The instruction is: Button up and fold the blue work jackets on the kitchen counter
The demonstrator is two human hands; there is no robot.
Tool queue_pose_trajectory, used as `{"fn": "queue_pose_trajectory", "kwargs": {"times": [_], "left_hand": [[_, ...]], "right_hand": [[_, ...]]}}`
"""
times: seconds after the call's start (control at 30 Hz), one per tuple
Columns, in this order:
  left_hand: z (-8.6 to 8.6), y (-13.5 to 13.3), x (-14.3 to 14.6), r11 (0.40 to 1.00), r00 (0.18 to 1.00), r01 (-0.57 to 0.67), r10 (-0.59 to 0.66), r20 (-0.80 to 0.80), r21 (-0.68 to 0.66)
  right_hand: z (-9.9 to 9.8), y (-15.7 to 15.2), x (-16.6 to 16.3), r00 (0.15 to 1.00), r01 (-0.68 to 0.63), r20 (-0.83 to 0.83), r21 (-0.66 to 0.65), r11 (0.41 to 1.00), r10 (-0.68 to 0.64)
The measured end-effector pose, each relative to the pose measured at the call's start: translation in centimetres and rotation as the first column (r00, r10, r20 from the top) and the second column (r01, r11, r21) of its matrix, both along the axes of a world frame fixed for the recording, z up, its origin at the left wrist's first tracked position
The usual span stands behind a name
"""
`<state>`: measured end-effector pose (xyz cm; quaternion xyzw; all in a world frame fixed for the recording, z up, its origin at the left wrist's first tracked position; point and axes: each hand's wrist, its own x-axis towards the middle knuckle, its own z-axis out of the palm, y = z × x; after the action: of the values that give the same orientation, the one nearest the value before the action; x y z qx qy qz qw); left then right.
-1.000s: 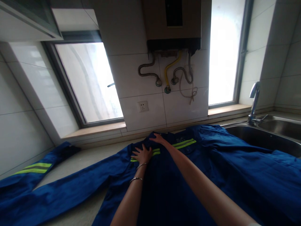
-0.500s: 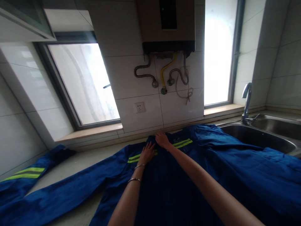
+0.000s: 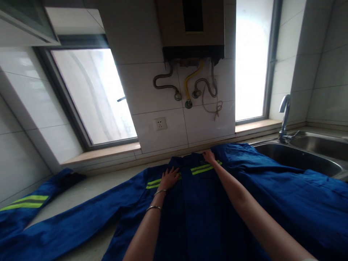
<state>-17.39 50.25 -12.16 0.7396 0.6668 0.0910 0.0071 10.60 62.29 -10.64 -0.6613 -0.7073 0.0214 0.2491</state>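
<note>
A blue work jacket (image 3: 201, 203) with yellow-green and grey reflective stripes lies spread across the counter, front side up. Its left-lying sleeve stretches out and bends back at the far left. My left hand (image 3: 170, 177), with two bangles on the wrist, rests flat on the chest by the stripe, fingers apart. At the jacket's upper edge, right of the collar, my right hand (image 3: 209, 156) has its fingers curled on the fabric; the fingertips are partly hidden.
The counter (image 3: 108, 177) runs along a tiled wall. At right is a steel sink (image 3: 304, 159) with a tap (image 3: 284, 116). A water heater (image 3: 193, 29) with hoses hangs above, a wall socket (image 3: 160, 123) below it. Windows stand on both sides.
My right hand has moved right along the jacket's upper edge, from the collar toward the shoulder, uncovering more of the stripe. My left hand has stayed in about the same place.
</note>
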Motion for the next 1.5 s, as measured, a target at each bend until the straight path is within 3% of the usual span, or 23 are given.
{"fn": "queue_pose_trajectory", "kwargs": {"times": [0.17,0.37,0.57,0.7,0.77,0.87,0.93,1.03,1.13,1.23,1.33,1.5], "left_hand": [[0.3,-0.1,0.2,0.998,0.998,-0.054,0.056,0.031,-0.038],[0.2,-0.1,0.2,0.999,0.998,-0.023,0.025,0.056,-0.037],[0.2,0.0,0.5,0.999,0.999,0.036,-0.036,0.025,0.014],[0.3,0.0,0.5,0.999,0.999,0.051,-0.051,0.020,0.006],[0.3,0.0,0.4,0.999,0.999,0.048,-0.048,0.017,0.003],[0.2,0.0,0.3,0.999,0.999,0.047,-0.047,0.015,0.003],[0.1,0.0,0.3,0.999,0.999,0.053,-0.053,0.014,0.005],[0.1,0.1,0.4,0.998,0.998,0.064,-0.064,0.008,0.014],[0.3,0.4,0.2,0.998,0.999,0.050,-0.050,-0.002,0.048],[0.4,0.6,-0.3,0.996,0.999,0.011,-0.008,-0.032,0.088],[0.3,0.6,-0.9,0.993,0.995,0.052,-0.042,-0.094,0.109],[0.3,0.1,-1.1,0.973,0.975,0.177,-0.153,-0.161,0.151]], "right_hand": [[-0.1,0.1,-1.9,0.998,0.061,0.021,0.082,0.995,-0.063],[0.3,0.6,-6.9,0.989,-0.137,0.068,0.080,0.987,0.131],[-1.8,0.1,-10.7,0.963,-0.241,0.092,-0.129,0.962,0.254],[-1.5,0.0,-10.6,0.962,-0.231,0.074,-0.289,0.929,0.263],[-1.0,-0.5,-10.9,0.967,-0.216,0.079,-0.262,0.941,0.244],[-0.8,-2.1,-12.5,0.974,-0.215,0.059,-0.082,0.973,0.220],[-1.1,-3.3,-14.0,0.963,-0.268,0.040,0.002,0.963,0.267],[-1.5,-4.7,-15.6,0.938,-0.345,0.012,-0.080,0.935,0.347],[-1.3,-5.2,-15.8,0.942,-0.333,-0.018,-0.181,0.926,0.335],[-1.0,-5.9,-15.5,0.941,-0.336,-0.011,-0.150,0.930,0.339],[-1.4,-7.3,-15.4,0.942,-0.331,0.029,-0.064,0.942,0.333],[-2.3,-9.7,-15.8,0.940,-0.323,0.058,-0.154,0.934,0.335]]}}
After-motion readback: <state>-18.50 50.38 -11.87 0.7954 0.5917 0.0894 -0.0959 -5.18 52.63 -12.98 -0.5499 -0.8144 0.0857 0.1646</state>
